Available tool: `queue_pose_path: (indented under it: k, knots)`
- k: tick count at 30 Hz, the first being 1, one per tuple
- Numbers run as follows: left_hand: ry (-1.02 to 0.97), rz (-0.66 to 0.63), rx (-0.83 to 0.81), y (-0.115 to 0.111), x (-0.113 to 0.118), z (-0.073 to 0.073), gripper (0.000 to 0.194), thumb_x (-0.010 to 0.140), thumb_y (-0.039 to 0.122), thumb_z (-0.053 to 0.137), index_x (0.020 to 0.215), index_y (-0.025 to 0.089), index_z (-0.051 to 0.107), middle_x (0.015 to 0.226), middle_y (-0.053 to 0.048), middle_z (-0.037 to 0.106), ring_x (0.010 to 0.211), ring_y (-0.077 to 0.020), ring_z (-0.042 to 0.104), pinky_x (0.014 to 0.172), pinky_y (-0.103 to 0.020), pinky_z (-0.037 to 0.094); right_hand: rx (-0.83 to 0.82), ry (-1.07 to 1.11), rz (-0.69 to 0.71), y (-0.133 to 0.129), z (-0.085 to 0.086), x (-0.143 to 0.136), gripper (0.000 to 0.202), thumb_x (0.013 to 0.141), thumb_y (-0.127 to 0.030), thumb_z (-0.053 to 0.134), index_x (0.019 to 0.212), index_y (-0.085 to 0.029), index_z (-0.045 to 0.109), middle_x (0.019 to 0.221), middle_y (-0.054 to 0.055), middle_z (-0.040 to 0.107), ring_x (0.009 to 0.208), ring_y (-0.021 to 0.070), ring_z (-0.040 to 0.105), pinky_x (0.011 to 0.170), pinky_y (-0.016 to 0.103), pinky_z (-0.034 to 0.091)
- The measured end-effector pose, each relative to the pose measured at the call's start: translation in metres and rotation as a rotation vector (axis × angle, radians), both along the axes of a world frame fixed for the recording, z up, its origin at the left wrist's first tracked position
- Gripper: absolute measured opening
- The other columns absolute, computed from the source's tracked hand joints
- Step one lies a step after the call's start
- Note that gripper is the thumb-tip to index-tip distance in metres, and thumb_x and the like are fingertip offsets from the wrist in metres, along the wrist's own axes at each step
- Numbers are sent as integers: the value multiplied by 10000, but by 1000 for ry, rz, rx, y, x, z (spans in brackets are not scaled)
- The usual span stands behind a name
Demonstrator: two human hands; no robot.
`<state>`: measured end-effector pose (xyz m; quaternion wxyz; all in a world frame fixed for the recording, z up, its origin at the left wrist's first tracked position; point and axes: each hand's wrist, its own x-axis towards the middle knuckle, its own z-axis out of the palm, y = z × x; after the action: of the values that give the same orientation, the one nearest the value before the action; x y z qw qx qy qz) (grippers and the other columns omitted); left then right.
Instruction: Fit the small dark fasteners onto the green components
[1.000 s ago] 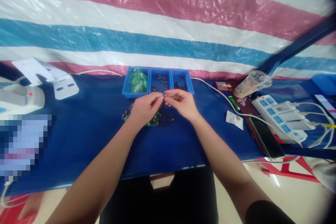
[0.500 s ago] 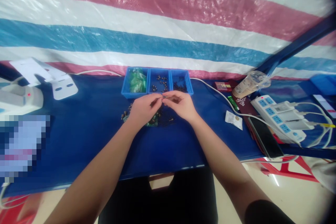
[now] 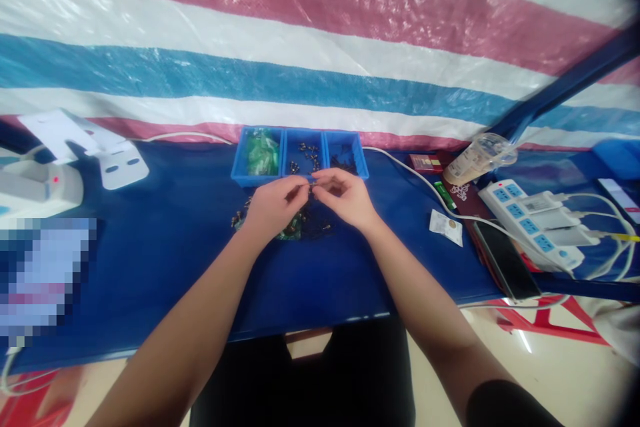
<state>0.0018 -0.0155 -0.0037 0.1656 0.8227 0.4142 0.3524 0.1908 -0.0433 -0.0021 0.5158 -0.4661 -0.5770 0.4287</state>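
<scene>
A small dark metal part, too tiny to name more exactly, is between my fingertips. My left hand pinches it from the left with thumb and forefinger. From the other side, my right hand has its thumb and forefinger around the part's right end, the other fingers curled loosely. Beneath both hands lies a pile of small brass-coloured and black parts with green plastic, partly hidden by my left hand. Just behind, a blue three-compartment tray contains a green plastic bag, small metal fittings and black pieces.
To the right are a white packet, a green lighter-like item, a plastic cup, a black phone and a power strip with cables. White devices stand left. A striped sheet hangs behind the table.
The fingertips of my right hand have loosened and parted slightly around the small metal part. My left hand stays almost where it was.
</scene>
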Motion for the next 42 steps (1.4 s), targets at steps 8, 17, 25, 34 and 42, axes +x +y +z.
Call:
queue_pose_path:
  k: [8, 17, 25, 34, 42]
  knots:
    - [33, -31, -3, 1, 1, -2, 175, 939, 273, 562, 885, 210, 716, 790, 8, 714, 694, -127, 621, 667, -248, 442, 16, -82, -30, -1, 2, -2, 169, 827, -310, 730, 949, -196, 759, 866, 46, 783, 747, 163, 720, 697, 320, 579]
    - [10, 12, 9, -1, 0, 0, 161, 957, 290, 590, 960, 219, 734, 791, 16, 728, 694, -117, 646, 679, -226, 463, 0, -45, -58, -2, 5, -1, 190, 801, -296, 753, 953, -182, 753, 862, 53, 783, 730, 157, 721, 686, 311, 582]
    - [-32, 38, 28, 0, 1, -3, 226, 954, 327, 613, 1102, 224, 750, 810, -2, 746, 701, -122, 664, 722, -227, 514, -28, -12, -30, -2, 3, -1, 226, 790, -362, 775, 924, -181, 752, 857, 59, 781, 739, 165, 727, 736, 341, 604]
    - [-16, 58, -10, -1, 1, -2, 163, 946, 321, 600, 996, 210, 709, 696, 32, 675, 570, -90, 576, 610, -204, 449, -45, 10, -40, -1, 3, -1, 257, 781, -360, 794, 976, -198, 748, 905, 58, 783, 783, 172, 743, 784, 359, 622]
    - [-20, 75, -22, -2, 0, -1, 156, 945, 319, 596, 990, 203, 688, 691, 34, 658, 539, -83, 537, 606, -202, 444, -43, 46, -28, 0, -2, -1, 251, 787, -361, 795, 965, -192, 744, 910, 60, 783, 774, 175, 753, 782, 363, 630]
